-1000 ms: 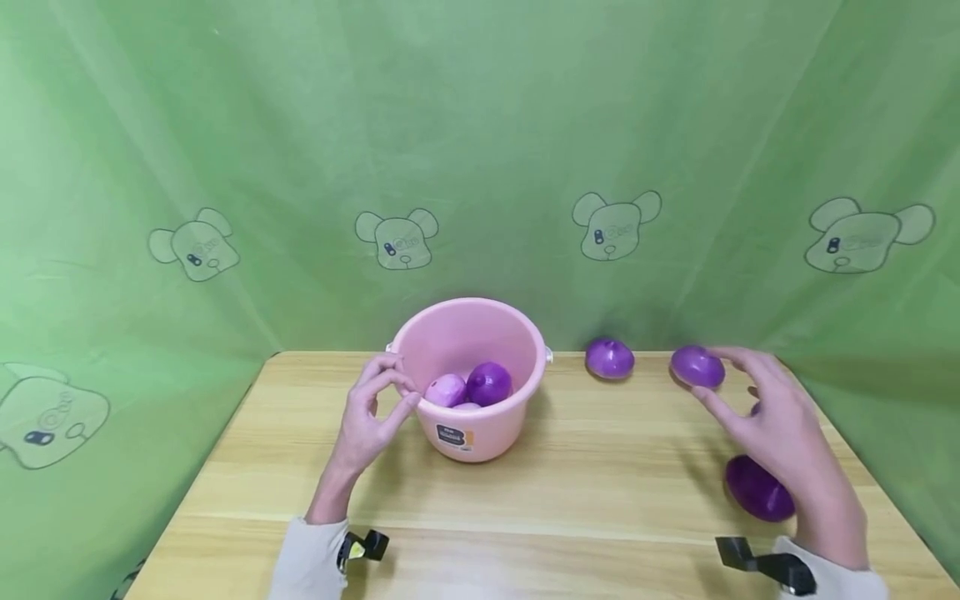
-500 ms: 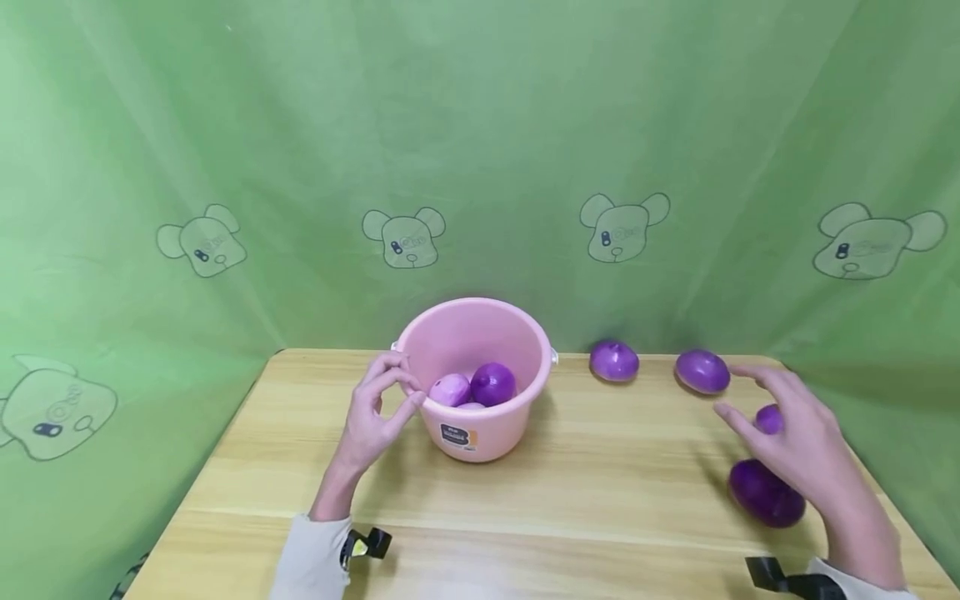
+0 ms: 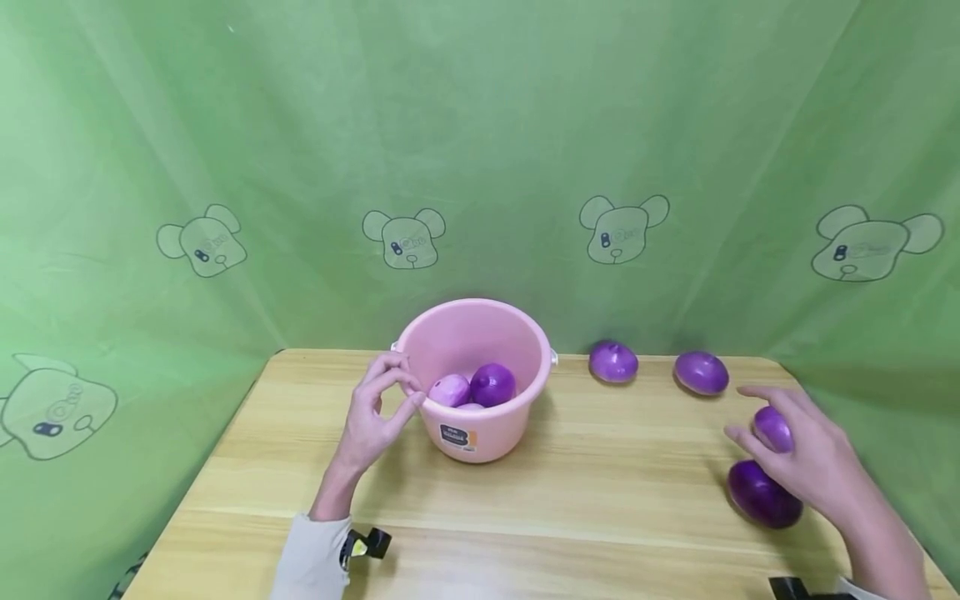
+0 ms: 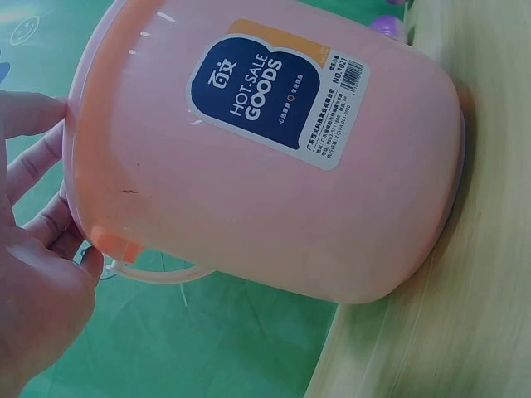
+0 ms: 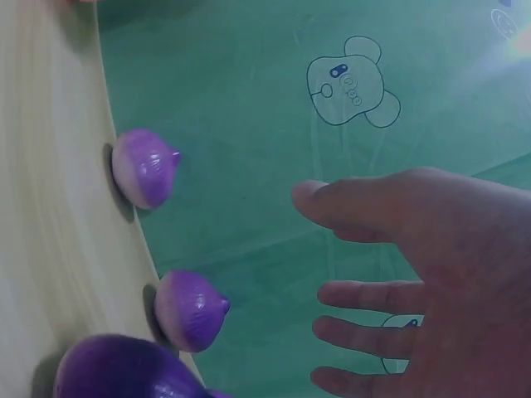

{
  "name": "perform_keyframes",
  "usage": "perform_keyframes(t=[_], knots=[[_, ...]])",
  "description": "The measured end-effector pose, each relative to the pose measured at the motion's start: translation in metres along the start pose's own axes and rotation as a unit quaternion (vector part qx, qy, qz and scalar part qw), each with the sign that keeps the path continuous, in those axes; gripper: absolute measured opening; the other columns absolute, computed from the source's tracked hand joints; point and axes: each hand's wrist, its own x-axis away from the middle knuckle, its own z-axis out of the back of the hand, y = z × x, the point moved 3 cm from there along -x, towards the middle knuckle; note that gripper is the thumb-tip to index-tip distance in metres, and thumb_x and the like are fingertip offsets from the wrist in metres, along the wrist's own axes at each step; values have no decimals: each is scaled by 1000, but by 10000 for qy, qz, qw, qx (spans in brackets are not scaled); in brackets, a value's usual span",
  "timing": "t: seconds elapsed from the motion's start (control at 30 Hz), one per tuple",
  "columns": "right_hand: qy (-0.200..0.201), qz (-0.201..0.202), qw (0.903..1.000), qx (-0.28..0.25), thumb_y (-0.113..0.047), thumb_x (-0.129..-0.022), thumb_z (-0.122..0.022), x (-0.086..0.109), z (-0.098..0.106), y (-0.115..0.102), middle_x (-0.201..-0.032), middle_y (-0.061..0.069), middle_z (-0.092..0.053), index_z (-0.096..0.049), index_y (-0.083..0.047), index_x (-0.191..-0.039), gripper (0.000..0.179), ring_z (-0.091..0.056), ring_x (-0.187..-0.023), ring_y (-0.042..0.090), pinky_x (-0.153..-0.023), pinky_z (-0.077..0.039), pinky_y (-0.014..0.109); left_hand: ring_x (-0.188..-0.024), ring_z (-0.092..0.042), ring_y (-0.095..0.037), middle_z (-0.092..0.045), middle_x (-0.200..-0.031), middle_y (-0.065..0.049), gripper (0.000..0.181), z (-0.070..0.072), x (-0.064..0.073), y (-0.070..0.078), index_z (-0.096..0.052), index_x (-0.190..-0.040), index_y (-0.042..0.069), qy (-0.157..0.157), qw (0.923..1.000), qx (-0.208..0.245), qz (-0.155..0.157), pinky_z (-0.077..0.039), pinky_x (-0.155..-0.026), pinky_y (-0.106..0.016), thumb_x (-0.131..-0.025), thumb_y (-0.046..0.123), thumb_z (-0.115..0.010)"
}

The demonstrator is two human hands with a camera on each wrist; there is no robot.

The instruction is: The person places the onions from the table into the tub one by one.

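Observation:
My left hand (image 3: pixel 369 417) pinches the left rim of a pink bucket (image 3: pixel 480 433) between thumb and fingers; the left wrist view shows the fingertips at the rim (image 4: pixel 76 149). In the bucket lie a dark purple onion (image 3: pixel 492 384), a paler one (image 3: pixel 450 390) and part of another pale one. My right hand (image 3: pixel 813 454) hovers at the table's right side, fingers apart and holding nothing. A purple onion (image 3: pixel 772 428) shows between its thumb and forefinger, partly hidden; I cannot tell whether they touch. A larger dark onion (image 3: pixel 763 494) lies just below the thumb.
Two more purple onions, one to the right of the bucket (image 3: pixel 613 362) and one farther right (image 3: pixel 701 372), lie along the table's back edge. A green printed curtain (image 3: pixel 480 167) hangs behind the wooden table (image 3: pixel 600 517). The bucket's handle (image 4: pixel 166 274) hangs down its side.
My right hand has drawn back from the onion at the far right, moving nearer and rightward to the onion at the right edge. The left hand keeps its grip on the bucket.

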Motion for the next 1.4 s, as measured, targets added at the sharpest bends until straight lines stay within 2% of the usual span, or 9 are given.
perform_keyframes(t=[0.27,0.5,0.63,0.7,0.77,0.83,0.9,1.0,1.4], knots=[[-105,148,9998,59,-21,-84,-85,7,-4,7,-129,36,-52,-57,-3,-136,61,-48,-114,58,-88,-32,83,-120,-48,-41,-57,-110,-17,15,-2,-1,4,-67,-88,0,50,9999,-132,39,-27,-117,-62,-82,-13,-72],[-179,84,9997,152,-23,-83,-86,14,-7,13,-128,37,-52,-57,-4,-135,62,-48,-113,60,-87,-34,81,-119,-50,-33,-56,-107,-22,14,-4,-5,32,-65,-85,-4,55,9999,-118,74,-29,-116,-65,-81,-16,-69],[-154,114,9997,128,-22,-84,-85,18,-9,16,-129,36,-52,-57,-2,-133,60,-48,-114,60,-93,-33,79,-118,-49,-33,-56,-106,-22,13,-4,-6,38,-65,-85,-5,55,9999,-102,92,-29,-115,-64,-81,-16,-69],[-82,201,9997,141,-22,-83,-86,21,-9,17,-129,34,-53,-58,-2,-132,60,-49,-114,59,-108,-32,69,-117,-49,-33,-56,-106,-22,13,-4,-6,38,-65,-86,-5,57,9999,-96,87,-28,-116,-64,-81,-17,-69],[4,291,9994,197,-21,-81,-87,23,-10,19,-126,32,-55,-59,-1,-131,60,-51,-113,56,-122,-27,44,-117,-49,-33,-56,-107,-22,13,-4,-6,38,-65,-86,-5,61,9999,-88,76,-28,-116,-64,-81,-17,-69],[30,300,9993,243,-21,-80,-87,26,-10,20,-124,31,-56,-59,-1,-130,60,-52,-111,55,-121,-28,42,-118,-49,-34,-56,-108,-22,13,-4,-6,37,-65,-86,-5,60,9999,-65,89,-27,-117,-64,-81,-17,-69],[-18,235,9995,229,-21,-80,-87,28,-10,22,-125,32,-55,-59,-1,-130,61,-52,-111,55,-119,-30,47,-119,-48,-35,-56,-108,-23,13,-4,-5,37,-64,-86,-6,58,9999,-52,98,-27,-117,-63,-81,-17,-69],[-200,16,9997,157,-24,-82,-86,31,-10,24,-130,34,-52,-57,0,-133,63,-49,-113,60,-95,-33,77,-119,-48,-35,-56,-109,-23,13,-4,-5,36,-64,-86,-6,54,9999,-44,106,-27,-117,-62,-81,-18,-69],[-392,-132,9991,134,-26,-80,-89,39,-12,28,-128,37,-52,-57,1,-133,68,-55,-106,62,-86,-37,79,-117,-49,-33,-56,-108,-22,13,-5,-5,38,-64,-85,-5,76,9999,-93,69,-28,-117,-63,-81,-17,-69]])
